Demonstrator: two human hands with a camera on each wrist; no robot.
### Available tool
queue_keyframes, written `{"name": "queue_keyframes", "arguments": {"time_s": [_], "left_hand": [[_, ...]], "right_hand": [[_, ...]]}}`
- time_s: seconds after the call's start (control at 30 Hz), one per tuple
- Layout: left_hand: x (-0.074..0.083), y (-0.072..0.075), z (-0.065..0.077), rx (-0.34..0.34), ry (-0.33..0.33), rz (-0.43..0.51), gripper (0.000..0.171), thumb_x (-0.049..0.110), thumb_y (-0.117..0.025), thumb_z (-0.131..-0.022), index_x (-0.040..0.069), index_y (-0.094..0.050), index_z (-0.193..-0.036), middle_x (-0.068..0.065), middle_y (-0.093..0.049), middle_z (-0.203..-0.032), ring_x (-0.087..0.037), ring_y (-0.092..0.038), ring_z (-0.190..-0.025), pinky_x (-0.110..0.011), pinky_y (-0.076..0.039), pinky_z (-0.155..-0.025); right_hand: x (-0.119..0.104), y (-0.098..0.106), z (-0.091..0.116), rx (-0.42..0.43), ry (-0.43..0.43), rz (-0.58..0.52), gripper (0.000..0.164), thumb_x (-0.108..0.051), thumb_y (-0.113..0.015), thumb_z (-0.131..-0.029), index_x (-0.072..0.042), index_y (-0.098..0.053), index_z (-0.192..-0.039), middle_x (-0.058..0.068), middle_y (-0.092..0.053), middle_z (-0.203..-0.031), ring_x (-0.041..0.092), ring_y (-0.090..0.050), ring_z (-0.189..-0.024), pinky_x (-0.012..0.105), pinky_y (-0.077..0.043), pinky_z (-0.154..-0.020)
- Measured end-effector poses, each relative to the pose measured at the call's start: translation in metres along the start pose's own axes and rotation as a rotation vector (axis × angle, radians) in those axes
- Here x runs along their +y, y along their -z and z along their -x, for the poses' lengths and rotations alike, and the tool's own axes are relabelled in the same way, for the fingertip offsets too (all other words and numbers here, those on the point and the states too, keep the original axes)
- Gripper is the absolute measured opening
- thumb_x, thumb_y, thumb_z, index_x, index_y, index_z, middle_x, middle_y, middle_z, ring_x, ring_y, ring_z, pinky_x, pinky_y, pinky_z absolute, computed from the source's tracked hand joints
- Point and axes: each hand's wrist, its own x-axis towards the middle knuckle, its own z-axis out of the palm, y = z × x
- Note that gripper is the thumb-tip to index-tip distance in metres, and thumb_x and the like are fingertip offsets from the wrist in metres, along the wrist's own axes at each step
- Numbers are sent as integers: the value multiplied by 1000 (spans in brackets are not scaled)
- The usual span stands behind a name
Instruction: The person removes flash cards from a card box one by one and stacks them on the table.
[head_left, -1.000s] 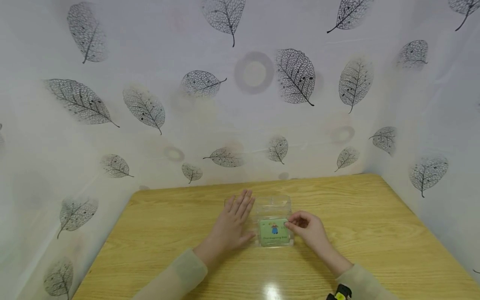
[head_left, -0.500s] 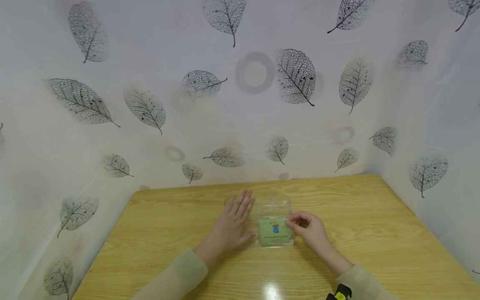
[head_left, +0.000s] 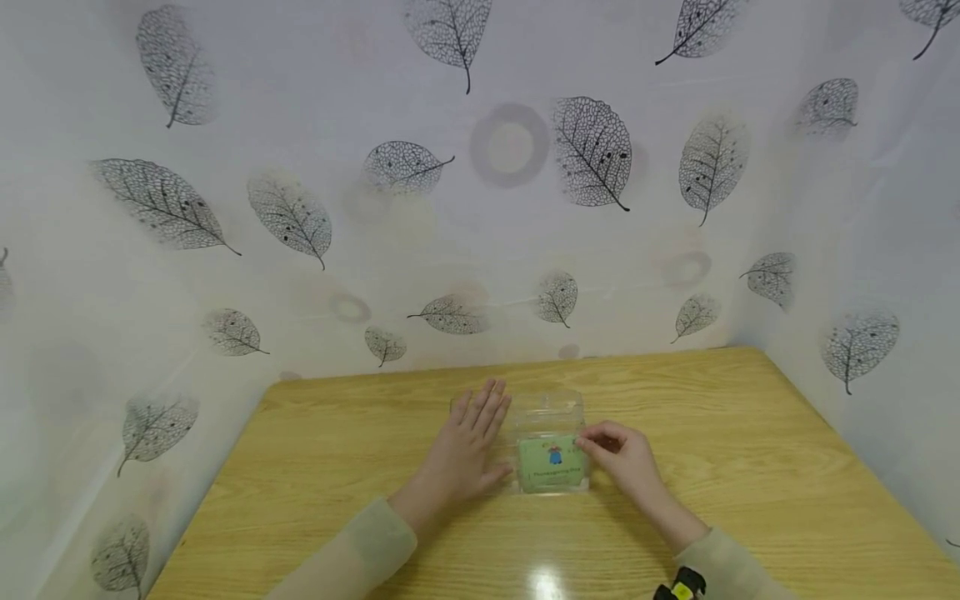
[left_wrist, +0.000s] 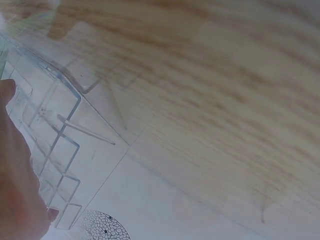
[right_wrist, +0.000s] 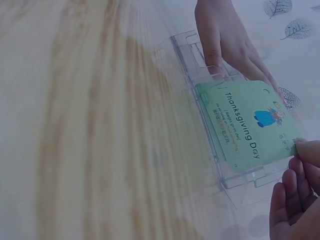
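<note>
A green flashcard [right_wrist: 237, 125] printed "Thanksgiving Day" stands in the right section of a clear plastic tiered holder [head_left: 548, 408]. Its upper right corner is pinched between the thumb and fingers of my right hand [head_left: 627, 463]. Another green card edge shows behind its lower left side in the right wrist view. My left hand [head_left: 465, 450] lies with straight fingers against the holder's left part, its thumb near the card's left edge. In the left wrist view the stepped side wall [left_wrist: 62, 125] of the holder shows beside that hand; much of the holder's left part is covered by it.
The holder stands on a wood-grain table [head_left: 337, 467], whose back edge meets a pale sheet [head_left: 420, 233] printed with leaves. The same sheet rises at both sides. A dark watch-like band [head_left: 679, 586] sits at the right sleeve.
The flashcard has shifted slightly to the right and tilted, its right side a little raised, along with my right hand. My left hand stays in place.
</note>
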Motion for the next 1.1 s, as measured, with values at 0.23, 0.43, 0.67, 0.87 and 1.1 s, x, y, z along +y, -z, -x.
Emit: {"name": "queue_keyframes", "arguments": {"time_s": [0.23,0.43,0.67,0.87,1.1], "left_hand": [[0,2,0,-1,-3,-1,102,80,-28,-102,5,-14,-170,-17,-4,-180,-32,-8,-168,-48,-23,-136],[0,4,0,-24,3,-16,102,80,-27,-102,6,-13,-171,-16,-3,-180,-32,-6,-168,-47,-20,-136],[2,3,1,-37,11,18,102,80,-29,-102,6,-12,-171,-15,-2,-180,-31,-5,-168,-47,-17,-137],[2,6,1,-40,9,9,102,80,-30,-101,7,-13,-171,-15,-4,-180,-31,-6,-168,-47,-19,-136],[1,5,1,-17,4,34,102,79,-31,-102,6,-14,-171,-16,-4,-180,-32,-7,-168,-48,-20,-136]], "right_hand": [[-4,2,-2,10,-28,3,12,-7,-77,-96,4,-79,-102,10,-79,-95,-1,-62,-79,17,-55,-72],[-7,3,-3,24,-69,0,16,-9,-78,-96,5,-79,-104,17,-80,-101,-3,-62,-78,16,-54,-72],[-6,3,-4,39,-87,4,16,-8,-76,-97,6,-79,-105,18,-80,-104,-2,-62,-80,15,-54,-73],[-9,4,-5,62,-87,-5,17,-8,-76,-98,7,-78,-106,17,-80,-103,-3,-63,-79,16,-55,-73],[-13,6,-7,74,-113,-14,19,-10,-75,-100,6,-78,-108,13,-80,-103,-2,-64,-80,16,-55,-73]]}}
